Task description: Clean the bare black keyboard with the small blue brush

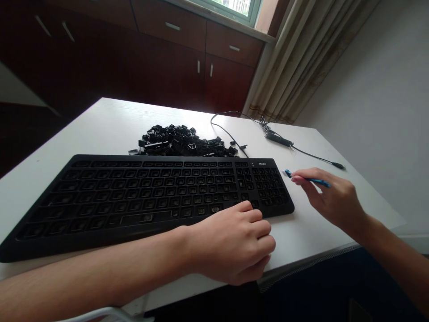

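Left forearm (110, 273): nearest you in the head view, reaching in from eight o'clock in front of your keyboard (187, 219).
Left hand (231, 243): curled at the keyboard's front edge, five o'clock of its middle; your fingertips are hidden, so any hold can't be told.
Right hand (338, 197): pinched closed on your blue brush (317, 181); it is the nearer hand to the keyboard's right end.
Brush: head just beside that end, long axis roughly nine to three, bristles towards nine.
Keyboard: nine o'clock from your right hand, its length running roughly nine to three.
Keycaps (177, 141): piled beyond it, twelve o'clock.
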Demonstrator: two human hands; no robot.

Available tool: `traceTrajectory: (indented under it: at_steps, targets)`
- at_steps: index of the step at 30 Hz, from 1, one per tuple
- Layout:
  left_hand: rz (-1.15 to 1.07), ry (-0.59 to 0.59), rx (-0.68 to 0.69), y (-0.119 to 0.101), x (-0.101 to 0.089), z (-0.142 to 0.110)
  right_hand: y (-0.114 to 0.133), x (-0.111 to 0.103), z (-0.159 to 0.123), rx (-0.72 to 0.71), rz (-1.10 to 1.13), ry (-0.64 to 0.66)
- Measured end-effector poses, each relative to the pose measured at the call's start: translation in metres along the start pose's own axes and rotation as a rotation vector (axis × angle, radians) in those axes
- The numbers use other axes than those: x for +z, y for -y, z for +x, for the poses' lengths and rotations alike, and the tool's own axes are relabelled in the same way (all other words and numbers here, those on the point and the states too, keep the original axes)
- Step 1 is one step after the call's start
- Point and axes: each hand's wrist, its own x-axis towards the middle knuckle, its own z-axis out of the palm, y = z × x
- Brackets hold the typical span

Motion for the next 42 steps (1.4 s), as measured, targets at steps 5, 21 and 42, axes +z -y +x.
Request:
traceTrajectory:
  at_steps: [5,21,42]
  targets:
    - [0.002,-0.012,0.003,0.0,0.001,0.001,0.001,-0.002,-0.001,0.06,0.062,-0.028]
    - [-0.009,-0.015,0.002,0.0,0.004,0.0,0.006,-0.007,0.003,0.1,0.109,0.043]
    - [0.013,-0.028,-0.008,-0.002,0.004,0.0,-0.012,0.01,0.02,0.119,0.1,-0.01]
